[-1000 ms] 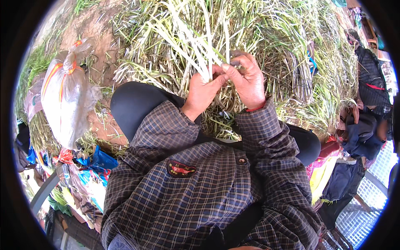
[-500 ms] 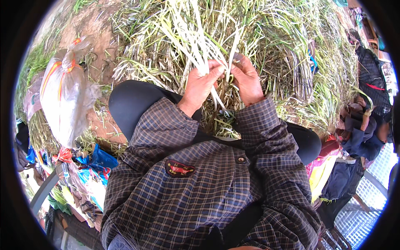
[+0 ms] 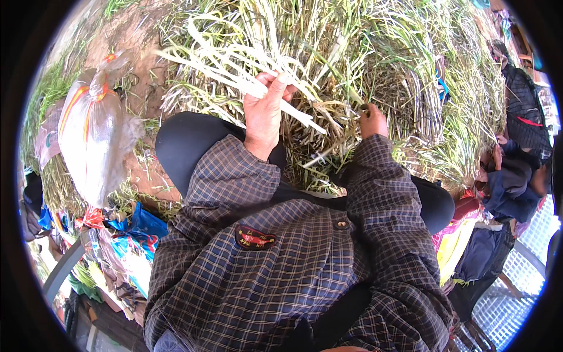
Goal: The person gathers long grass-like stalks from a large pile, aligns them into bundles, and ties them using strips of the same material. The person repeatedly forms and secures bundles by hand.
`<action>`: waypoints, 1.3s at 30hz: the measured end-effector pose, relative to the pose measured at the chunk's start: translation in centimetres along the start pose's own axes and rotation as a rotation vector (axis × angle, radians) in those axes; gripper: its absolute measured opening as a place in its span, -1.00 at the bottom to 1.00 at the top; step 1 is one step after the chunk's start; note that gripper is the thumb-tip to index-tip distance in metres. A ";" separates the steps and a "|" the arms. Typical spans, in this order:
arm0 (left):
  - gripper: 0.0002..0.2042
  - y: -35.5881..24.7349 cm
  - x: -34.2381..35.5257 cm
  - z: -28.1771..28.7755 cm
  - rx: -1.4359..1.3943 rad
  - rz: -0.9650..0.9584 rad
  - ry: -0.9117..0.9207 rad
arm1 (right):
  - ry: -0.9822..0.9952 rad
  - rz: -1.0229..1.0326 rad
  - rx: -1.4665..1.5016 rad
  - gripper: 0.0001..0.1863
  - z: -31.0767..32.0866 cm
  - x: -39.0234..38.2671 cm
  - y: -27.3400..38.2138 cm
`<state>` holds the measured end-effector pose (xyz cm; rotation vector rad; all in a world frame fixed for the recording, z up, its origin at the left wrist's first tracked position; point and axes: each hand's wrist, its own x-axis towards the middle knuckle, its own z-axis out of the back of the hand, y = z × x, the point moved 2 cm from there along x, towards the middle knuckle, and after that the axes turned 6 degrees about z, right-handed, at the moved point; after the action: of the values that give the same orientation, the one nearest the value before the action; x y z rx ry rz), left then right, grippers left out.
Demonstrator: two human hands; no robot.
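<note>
A bunch of long, pale white-green leafy stalks [image 3: 234, 75] is gripped in my left hand [image 3: 265, 111], closed with the thumb across them. Their leafy ends spread to the upper left, and the thick white ends point down to the right. Apart from the bunch, my right hand [image 3: 373, 122] is closed with its fingers curled, low over the plants on the right. Whether a withered leaf is pinched in it I cannot make out. Between my knees lies a litter of loose leaf scraps [image 3: 316, 176].
A broad heap of green and straw-coloured stalks [image 3: 404, 76] covers the ground ahead. On the left stands a tied clear plastic bag [image 3: 88, 141] on brown soil. Blue plastic [image 3: 143, 223] lies behind it. At the right edge sits another person [image 3: 516, 170] in dark clothes.
My hands were together at the stalks and are now apart. The left has tilted the bunch over to the left; the right has drawn away down and to the right.
</note>
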<state>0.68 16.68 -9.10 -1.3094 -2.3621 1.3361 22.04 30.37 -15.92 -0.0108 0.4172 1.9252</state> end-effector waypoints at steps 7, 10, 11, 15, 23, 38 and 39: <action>-0.91 -0.7 0.0 0.1 -0.021 0.054 0.018 | -0.133 -0.011 0.018 -0.66 3.5 -0.4 2.6; -0.91 -0.2 -0.5 -0.6 0.016 0.159 0.060 | -0.126 0.283 0.540 -0.70 5.1 -1.7 7.5; -0.90 0.0 -0.6 -0.8 0.047 0.193 0.088 | -0.180 0.541 0.496 -0.73 5.5 -2.3 9.4; -0.89 0.4 -0.9 -0.8 0.124 0.151 0.071 | -0.178 0.507 0.684 -0.82 5.0 -3.7 12.5; -0.84 0.5 0.8 1.6 -0.079 0.075 -0.172 | -0.431 0.081 1.921 -0.77 11.5 -2.7 3.3; -0.74 1.3 -1.0 -0.6 0.089 0.148 0.186 | -0.052 0.562 0.694 -0.73 6.1 -3.8 11.2; -0.75 1.6 -1.1 -0.6 0.071 0.228 0.207 | -0.005 0.552 0.805 -0.78 5.2 -3.9 11.9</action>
<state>2.68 16.64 -9.65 -1.6478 -2.0613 1.2572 13.81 24.54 -6.89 0.6948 1.2657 2.1447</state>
